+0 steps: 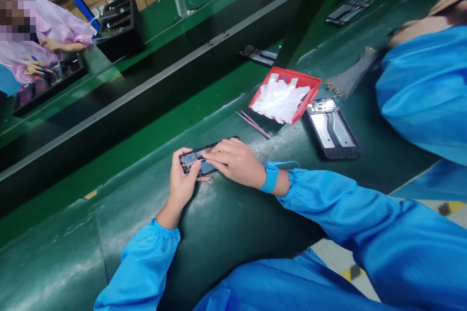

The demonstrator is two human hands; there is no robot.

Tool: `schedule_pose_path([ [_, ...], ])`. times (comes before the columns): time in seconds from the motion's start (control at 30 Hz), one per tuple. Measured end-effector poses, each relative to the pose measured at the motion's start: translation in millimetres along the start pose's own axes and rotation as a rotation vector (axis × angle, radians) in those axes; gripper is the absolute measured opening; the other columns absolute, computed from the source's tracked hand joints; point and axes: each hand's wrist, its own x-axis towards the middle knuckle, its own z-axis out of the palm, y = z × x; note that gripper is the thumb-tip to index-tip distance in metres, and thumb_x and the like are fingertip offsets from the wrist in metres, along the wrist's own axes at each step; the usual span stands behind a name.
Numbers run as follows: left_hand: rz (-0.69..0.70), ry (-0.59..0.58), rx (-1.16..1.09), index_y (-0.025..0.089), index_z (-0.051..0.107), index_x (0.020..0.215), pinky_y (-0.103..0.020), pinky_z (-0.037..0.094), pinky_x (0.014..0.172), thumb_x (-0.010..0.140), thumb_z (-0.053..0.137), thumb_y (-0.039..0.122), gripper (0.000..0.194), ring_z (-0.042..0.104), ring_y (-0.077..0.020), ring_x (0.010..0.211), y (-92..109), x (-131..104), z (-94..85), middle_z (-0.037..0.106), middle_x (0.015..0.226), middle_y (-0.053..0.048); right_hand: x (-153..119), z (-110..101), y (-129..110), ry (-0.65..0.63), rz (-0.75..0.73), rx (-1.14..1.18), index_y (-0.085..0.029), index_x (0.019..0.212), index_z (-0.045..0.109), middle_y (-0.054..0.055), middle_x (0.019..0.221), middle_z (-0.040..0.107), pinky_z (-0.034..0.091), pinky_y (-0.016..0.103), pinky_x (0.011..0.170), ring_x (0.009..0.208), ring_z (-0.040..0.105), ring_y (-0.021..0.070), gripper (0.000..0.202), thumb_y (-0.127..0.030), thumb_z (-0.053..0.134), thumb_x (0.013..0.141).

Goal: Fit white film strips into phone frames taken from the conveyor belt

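My left hand (182,177) grips an opened phone (207,167) at its left end, the thumb pressed on the inside near the small board. The phone lies tilted just above the green mat, its inner side facing up. Over its middle, my right hand (239,163) has thumb and fingers pinched together at a small dark part. What sits between those fingertips is too small to name. A blue band (270,178) circles my right wrist. Pink tweezers (254,125) lie on the mat beyond my right hand.
A red tray (314,85) of white strips stands beyond the tweezers. Right of it are stacked phone frames (337,129) and a bundle of thin cables (352,75). More phone frames (260,55) lie further back. A co-worker's blue sleeve (426,92) is at right; another person works across the line.
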Motion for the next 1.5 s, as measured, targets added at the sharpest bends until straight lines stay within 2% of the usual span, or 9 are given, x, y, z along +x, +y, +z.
schedule_pose_path([
  [0.1,0.01,0.023,0.014,0.026,0.048,0.125,-0.033,0.07,0.056,0.081,0.082,0.046,0.059,0.069,-0.014,0.08,1,-1,2.6,0.056,0.103,0.0,1,-4,-2,-0.037,-0.061,-0.073,-0.011,0.112,0.075,0.01,0.097,0.073,0.046,0.039,0.076,0.086,0.065,0.0239,0.019,-0.022,0.059,0.11],
  [0.27,0.038,0.009,0.006,0.026,0.052,0.134,-0.032,0.07,0.058,0.079,0.085,0.044,0.066,0.068,-0.0135,0.08,0,-1,2.6,0.058,0.103,-0.002,2,-12,-5,-0.052,-0.155,-0.169,-0.012,0.118,0.073,0.01,0.102,0.076,0.049,0.039,0.079,0.091,0.067,0.024,0.019,-0.015,0.057,0.109],
  [0.53,0.048,0.013,-0.01,0.023,0.059,0.123,-0.029,0.069,0.056,0.079,0.084,0.045,0.055,0.068,-0.0135,0.081,-3,-1,3.4,0.059,0.108,-0.003,3,-16,-6,-0.107,-0.21,-0.232,-0.013,0.119,0.072,0.009,0.097,0.074,0.049,0.038,0.075,0.086,0.063,0.0238,0.022,-0.011,0.052,0.109],
  [0.7,0.045,-0.008,-0.022,0.022,0.06,0.122,-0.03,0.069,0.057,0.078,0.085,0.043,0.055,0.067,-0.0127,0.078,-2,-2,4.2,0.061,0.103,-0.002,1,-15,-6,-0.111,-0.2,-0.214,-0.016,0.12,0.072,0.008,0.097,0.074,0.05,0.038,0.072,0.085,0.064,0.0234,0.021,-0.014,0.054,0.11],
  [0.83,0.043,-0.006,-0.027,0.022,0.061,0.12,-0.029,0.069,0.056,0.079,0.084,0.044,0.052,0.068,-0.0136,0.078,-2,-1,4.6,0.063,0.102,-0.002,0,-14,-6,-0.089,-0.203,-0.184,-0.012,0.119,0.072,0.01,0.097,0.074,0.053,0.038,0.073,0.085,0.064,0.0233,0.02,-0.012,0.055,0.109],
  [1.1,0.017,0.018,-0.057,0.021,0.064,0.12,-0.029,0.068,0.055,0.079,0.085,0.043,0.051,0.072,-0.0165,0.08,-2,-1,4.5,0.068,0.1,-0.003,0,-17,-6,-0.129,-0.219,-0.218,-0.014,0.122,0.071,0.008,0.096,0.073,0.051,0.037,0.074,0.083,0.061,0.0226,0.023,-0.013,0.052,0.11],
  [1.3,0.007,0.06,-0.044,0.021,0.065,0.119,-0.026,0.068,0.056,0.081,0.083,0.043,0.048,0.072,-0.0154,0.077,-2,-3,6.1,0.069,0.093,-0.002,0,-15,-7,-0.131,-0.198,-0.167,-0.011,0.128,0.07,0.011,0.103,0.073,0.052,0.04,0.077,0.09,0.063,0.0252,0.026,-0.012,0.052,0.109],
  [1.5,0.034,0.06,-0.018,0.021,0.063,0.121,-0.027,0.068,0.057,0.079,0.085,0.043,0.052,0.073,-0.0164,0.082,-3,-3,6.1,0.07,0.103,-0.004,1,-15,-6,-0.154,-0.178,-0.159,-0.012,0.124,0.071,0.012,0.103,0.073,0.053,0.041,0.076,0.089,0.064,0.0258,0.026,-0.013,0.051,0.109],
])
